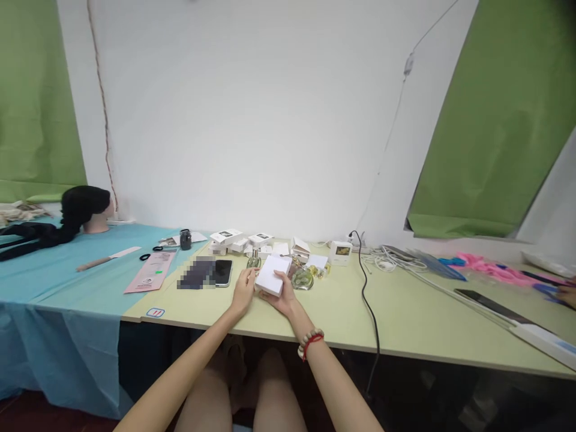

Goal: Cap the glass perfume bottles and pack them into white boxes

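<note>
A small white cardboard box (273,275) is tilted above the front part of the table. My right hand (282,297) is closed round its right side and underside, with the thumb on its white face. At the box's left edge, my left hand (244,292) has its fingers curled together against it; the fingertips are partly hidden. Just behind the box stands a glass perfume bottle (254,260). To the right of my hands is a round greenish glass bottle (302,278), with a smaller gold-coloured bottle (318,272) beyond it.
Several white boxes (227,236) are heaped by the wall. A phone (223,272) lies left of my hands, then a pink packet (150,272), a knife (108,259) and a dark jar (185,239). A black cable (365,294) hangs over the table edge at right.
</note>
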`<state>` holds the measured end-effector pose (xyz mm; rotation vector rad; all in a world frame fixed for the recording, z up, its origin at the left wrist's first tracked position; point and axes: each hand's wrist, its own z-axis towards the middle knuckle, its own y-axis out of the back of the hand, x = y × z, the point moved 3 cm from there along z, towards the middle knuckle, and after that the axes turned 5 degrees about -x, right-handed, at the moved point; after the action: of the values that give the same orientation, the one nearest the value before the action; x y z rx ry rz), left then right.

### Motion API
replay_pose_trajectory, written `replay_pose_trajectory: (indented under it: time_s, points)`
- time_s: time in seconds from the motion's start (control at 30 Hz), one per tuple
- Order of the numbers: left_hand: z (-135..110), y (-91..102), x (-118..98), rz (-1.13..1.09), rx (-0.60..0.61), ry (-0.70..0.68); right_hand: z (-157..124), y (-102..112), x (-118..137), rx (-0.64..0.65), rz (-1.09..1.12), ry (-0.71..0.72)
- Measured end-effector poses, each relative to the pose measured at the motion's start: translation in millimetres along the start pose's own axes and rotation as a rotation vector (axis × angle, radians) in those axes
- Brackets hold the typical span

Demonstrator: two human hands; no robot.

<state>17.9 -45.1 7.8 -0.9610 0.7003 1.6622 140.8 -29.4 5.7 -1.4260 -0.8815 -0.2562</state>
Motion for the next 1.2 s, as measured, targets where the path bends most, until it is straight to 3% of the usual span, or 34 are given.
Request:
replay_pose_trajectory:
  time_s: [0.2,0.3,0.5,0.7,0.8,0.9,0.97,1.07,1.13,1.2]
  points:
    - [5,6.4,4,0.124,-0.093,-0.087,0,2,-4,0.02,-0.028,-0.099]
    - [12,14.5,8,0.169,-0.157,-0.064,-1,3,-3,0.001,-0.043,-0.095]
    - [51,44.5,2,0.257,-0.237,-0.04,-3,3,-3,0.011,-0.061,-0.11]
    - [99,62.9,-8,0.623,-0.088,-0.136,2,6,-5,0.074,-0.059,-0.199]
    - [109,67.4,0,0.851,-0.018,-0.171,2,6,-5,0.082,-0.076,-0.215]
    - [115,67.4,16,0.944,0.049,-0.185,1,5,-6,0.084,-0.097,-0.214]
    - [123,65.4,25,0.926,0.051,-0.154,0,6,-6,0.084,-0.115,-0.218]
    - [138,61.9,31,0.779,-0.067,-0.043,1,7,-8,0.087,-0.135,-0.23]
    - [149,60.9,32,0.509,-0.184,0.108,2,8,-9,0.101,-0.13,-0.236]
    - [158,58.2,34,0.229,-0.193,0.255,3,9,-9,0.111,-0.118,-0.238]
